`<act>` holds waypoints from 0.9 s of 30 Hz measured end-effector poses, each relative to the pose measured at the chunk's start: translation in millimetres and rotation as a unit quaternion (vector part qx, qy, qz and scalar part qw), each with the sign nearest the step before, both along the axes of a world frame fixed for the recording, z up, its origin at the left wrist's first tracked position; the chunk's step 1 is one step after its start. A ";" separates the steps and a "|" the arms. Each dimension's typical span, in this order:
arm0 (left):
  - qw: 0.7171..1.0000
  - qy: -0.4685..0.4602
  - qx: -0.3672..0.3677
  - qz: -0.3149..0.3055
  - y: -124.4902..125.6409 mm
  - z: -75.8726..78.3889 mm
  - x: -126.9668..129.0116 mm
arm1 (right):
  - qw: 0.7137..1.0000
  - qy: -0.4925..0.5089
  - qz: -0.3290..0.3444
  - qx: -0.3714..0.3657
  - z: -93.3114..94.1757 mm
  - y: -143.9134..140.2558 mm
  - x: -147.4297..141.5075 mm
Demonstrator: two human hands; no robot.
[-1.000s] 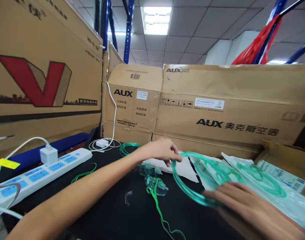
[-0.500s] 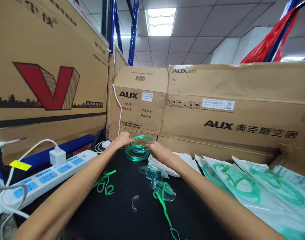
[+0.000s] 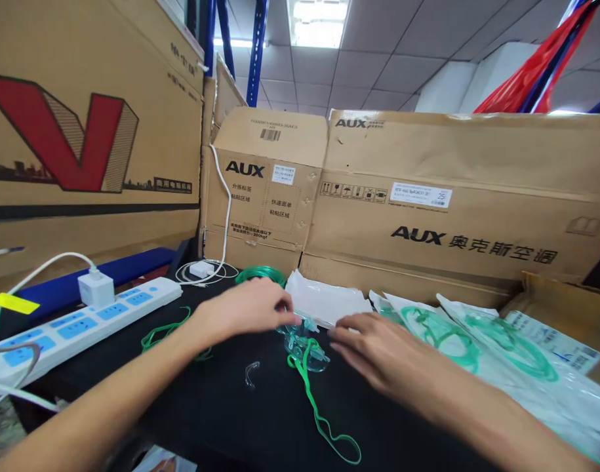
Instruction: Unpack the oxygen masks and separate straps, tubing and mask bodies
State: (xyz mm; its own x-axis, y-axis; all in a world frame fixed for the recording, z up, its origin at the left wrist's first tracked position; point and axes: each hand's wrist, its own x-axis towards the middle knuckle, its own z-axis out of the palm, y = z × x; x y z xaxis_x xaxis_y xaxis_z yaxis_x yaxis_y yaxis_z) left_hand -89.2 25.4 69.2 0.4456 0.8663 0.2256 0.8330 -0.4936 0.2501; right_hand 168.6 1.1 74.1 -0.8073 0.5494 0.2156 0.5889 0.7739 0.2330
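A clear green-tinted oxygen mask [image 3: 319, 357] lies on the black table [image 3: 221, 419], its green elastic strap [image 3: 307, 393] trailing toward me. My left hand [image 3: 253, 307] is over the upper left end of the mask, thumb and forefinger apart; whether the fingertips touch it I cannot tell. To the right of the mask is my right hand [image 3: 373, 341], fingers loosely bent and apart, holding nothing visible. Behind my left hand rests a coil of green tubing [image 3: 261, 271], partly hidden. A small clear curved piece [image 3: 251, 375] lies left of the strap. Another green cord [image 3: 155, 335] lies by my left forearm.
A power strip [image 3: 125, 308] with a white plug [image 3: 96, 288] and cables runs along the left. At the back lies a white packet [image 3: 324, 298] before cardboard boxes [image 3: 427, 255]. Clear bags [image 3: 437, 341] holding green tubing lie at the right.
Both hands have let go of the green tubing coil and come nearer, toward the mask. The coil now lies at the back. The view has shifted slightly downward.
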 end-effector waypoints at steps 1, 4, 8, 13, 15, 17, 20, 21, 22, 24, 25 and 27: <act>1.000 0.008 0.007 -0.019 -10.4 -9.0 8.2 | 1.000 0.021 0.001 -0.016 -8.1 -11.4 6.2; 0.994 0.063 0.081 -0.038 -26.1 -37.8 28.4 | 0.990 0.128 -0.005 -0.067 -34.3 -31.8 18.5; 0.978 0.115 0.163 -0.056 -22.8 -50.2 45.8 | 0.942 0.311 -0.062 -0.109 -56.7 -19.9 17.1; 0.966 0.051 0.214 -0.136 -26.6 -27.2 60.6 | 0.775 0.508 -0.100 -0.361 -58.7 9.3 8.6; 0.965 -0.004 0.217 -0.145 -31.2 -23.1 66.7 | 0.693 0.543 -0.071 -0.469 -58.8 8.9 9.2; 0.968 -0.066 0.202 -0.130 -34.3 -25.7 72.2 | 0.642 0.548 -0.025 -0.536 -60.3 3.9 10.2; 0.964 -0.179 0.157 -0.113 -34.8 -36.5 76.1 | 0.615 0.548 -0.012 -0.567 -63.7 -1.5 9.3; 0.959 -0.222 0.139 -0.110 -34.2 -39.9 75.9 | 0.610 0.553 -0.020 -0.568 -64.8 -1.5 8.4; 0.951 -0.262 0.122 -0.108 -33.4 -42.8 75.0 | 0.605 0.559 -0.029 -0.566 -65.7 -0.8 7.5; 0.937 -0.321 0.093 -0.102 -31.9 -46.3 72.1 | 0.598 0.578 -0.044 -0.554 -66.8 2.1 6.0; 0.933 -0.337 0.076 -0.098 -31.3 -47.2 70.5 | 0.594 0.590 -0.051 -0.544 -66.9 3.6 5.8; 0.936 -0.340 0.030 -0.091 -31.0 -48.9 68.5 | 0.587 0.618 -0.066 -0.520 -66.3 5.9 6.1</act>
State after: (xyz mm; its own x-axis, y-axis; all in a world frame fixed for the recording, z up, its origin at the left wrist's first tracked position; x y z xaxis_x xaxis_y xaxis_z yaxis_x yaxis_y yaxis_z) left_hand -20.7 -5.6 20.3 0.3204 0.7664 0.5567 0.3925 -0.6423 0.6583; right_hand 174.7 7.0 7.8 -0.3238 0.9423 0.0852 -0.1177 0.0492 -0.9918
